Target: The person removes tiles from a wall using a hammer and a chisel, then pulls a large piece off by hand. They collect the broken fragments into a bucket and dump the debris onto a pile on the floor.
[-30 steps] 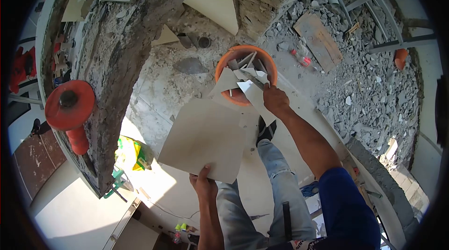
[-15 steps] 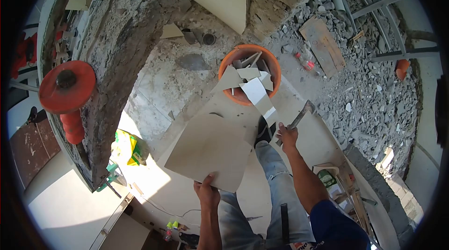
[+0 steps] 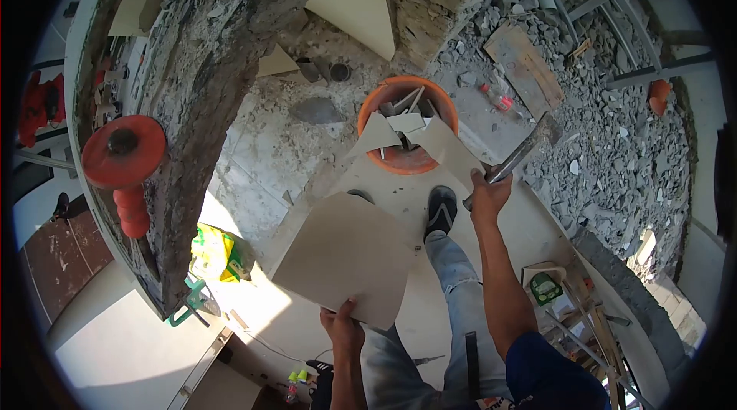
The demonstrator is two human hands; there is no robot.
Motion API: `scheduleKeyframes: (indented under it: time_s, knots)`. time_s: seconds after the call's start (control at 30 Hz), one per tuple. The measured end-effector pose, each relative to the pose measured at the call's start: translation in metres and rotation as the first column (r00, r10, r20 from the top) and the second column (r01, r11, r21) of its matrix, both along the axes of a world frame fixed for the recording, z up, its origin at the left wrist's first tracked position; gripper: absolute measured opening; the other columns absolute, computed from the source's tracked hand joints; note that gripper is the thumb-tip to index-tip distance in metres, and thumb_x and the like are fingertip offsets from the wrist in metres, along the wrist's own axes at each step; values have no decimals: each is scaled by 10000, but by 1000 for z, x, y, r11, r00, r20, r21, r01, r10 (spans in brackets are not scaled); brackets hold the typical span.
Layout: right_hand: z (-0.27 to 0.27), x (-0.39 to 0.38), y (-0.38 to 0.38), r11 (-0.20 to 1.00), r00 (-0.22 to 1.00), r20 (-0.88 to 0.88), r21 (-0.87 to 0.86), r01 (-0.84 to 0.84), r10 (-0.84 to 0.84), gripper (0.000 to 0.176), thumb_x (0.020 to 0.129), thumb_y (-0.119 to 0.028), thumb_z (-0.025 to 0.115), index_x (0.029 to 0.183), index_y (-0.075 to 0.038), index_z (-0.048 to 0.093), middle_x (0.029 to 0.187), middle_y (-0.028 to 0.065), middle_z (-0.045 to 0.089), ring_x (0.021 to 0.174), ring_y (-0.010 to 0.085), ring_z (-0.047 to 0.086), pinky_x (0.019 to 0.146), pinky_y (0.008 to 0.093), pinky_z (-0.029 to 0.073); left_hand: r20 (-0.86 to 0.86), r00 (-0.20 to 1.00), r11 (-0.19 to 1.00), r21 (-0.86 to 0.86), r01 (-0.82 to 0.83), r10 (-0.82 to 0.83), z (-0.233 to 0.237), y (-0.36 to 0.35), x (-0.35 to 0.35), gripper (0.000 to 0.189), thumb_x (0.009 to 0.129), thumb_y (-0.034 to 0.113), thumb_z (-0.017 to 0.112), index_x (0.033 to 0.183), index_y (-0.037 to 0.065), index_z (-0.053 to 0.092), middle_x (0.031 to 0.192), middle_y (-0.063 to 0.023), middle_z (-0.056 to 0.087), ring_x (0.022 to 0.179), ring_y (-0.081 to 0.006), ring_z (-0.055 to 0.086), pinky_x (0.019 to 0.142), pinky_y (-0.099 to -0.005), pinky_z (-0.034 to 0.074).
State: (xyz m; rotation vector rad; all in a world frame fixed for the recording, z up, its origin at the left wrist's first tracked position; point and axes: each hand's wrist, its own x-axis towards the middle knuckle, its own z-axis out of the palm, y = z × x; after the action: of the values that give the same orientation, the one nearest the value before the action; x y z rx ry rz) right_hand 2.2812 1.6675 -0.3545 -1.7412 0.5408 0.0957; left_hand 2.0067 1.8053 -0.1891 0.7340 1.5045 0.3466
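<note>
My left hand (image 3: 343,324) grips the lower edge of a large beige tile piece (image 3: 349,256), thumb on top. My right hand (image 3: 490,193) is closed around a hammer (image 3: 522,153), its head pointing up and right. Beside that hand, a long tile strip (image 3: 449,150) runs from the bucket to my fingers; whether they pinch it is unclear. An orange bucket (image 3: 408,167) holds several broken tile pieces (image 3: 405,122) and stands beyond my feet.
An orange-guarded chisel (image 3: 127,153) stands at the left on a broken concrete ledge (image 3: 207,64). Rubble (image 3: 606,157), a board (image 3: 526,72) and a plastic bottle (image 3: 500,99) lie right. A yellow-green bag (image 3: 215,252) sits left.
My right hand has moved right and up with the hammer. The tile strip has swung up and right at its near end. The large tile has shifted slightly down.
</note>
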Motion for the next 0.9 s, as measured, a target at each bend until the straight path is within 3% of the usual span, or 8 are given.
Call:
scheduleKeyframes:
  time_s: [0.2,0.3,0.4,0.5,0.63,0.73,0.8,0.9]
  knots:
    - [-7,74,4,793,853,142,-469,-389,503,196,791,-7,681,932,16,547,809,192,681,698,304,678,684,365,515,9,999,999,25,46,-46,2,9,25,486,756,-31,650,1208,-24,473,1106,-133,585,1027,-258,604,924,-405,489]
    - [-48,92,3,725,768,151,-483,-491,622,217,795,-32,691,962,26,564,807,205,672,735,356,682,689,401,521,32,997,997,33,73,-74,3,13,37,480,762,-35,651,1208,-27,476,1105,-133,588,1016,-250,605,921,-395,486]
    - [-73,95,-2,654,783,-29,-531,-539,621,252,792,-45,704,1013,18,602,869,182,699,808,305,704,741,378,528,12,994,994,39,104,-104,1,12,38,471,764,-42,645,1204,-31,476,1116,-137,586,1018,-253,605,925,-393,484]
    - [-59,83,-10,749,849,-154,-411,-520,505,274,802,-68,703,1036,33,602,953,208,703,871,324,708,758,382,534,4,993,992,46,118,-118,2,13,48,469,755,-36,634,1196,-39,476,1111,-133,583,1029,-247,602,940,-393,477]
    - [-60,61,-31,785,925,-17,-523,-332,380,258,802,-70,708,1011,24,589,823,164,675,780,310,686,736,398,518,0,993,992,37,121,-121,5,13,56,472,749,-27,635,1192,-46,474,1108,-126,579,1037,-240,599,948,-392,473]
    - [-51,13,-34,913,948,-131,-259,-316,291,221,819,-93,714,958,5,572,786,135,655,623,237,663,599,368,518,-3,993,993,25,117,-117,4,10,56,487,753,-17,644,1206,-46,467,1119,-128,577,1041,-241,598,948,-391,472]
    - [14,-16,-17,956,895,-374,-67,-286,242,216,834,-113,718,916,-13,545,700,97,608,441,168,565,431,322,452,-1,992,991,44,129,-129,1,6,53,499,758,-5,650,1218,-49,461,1127,-133,576,1048,-245,595,947,-392,471]
    - [58,-70,-26,909,775,-516,15,-418,365,220,864,-152,692,918,-9,534,624,66,567,368,149,489,365,306,391,16,987,986,41,160,-161,-3,12,55,518,767,14,659,1238,-50,453,1146,-140,573,1057,-250,591,952,-397,467]
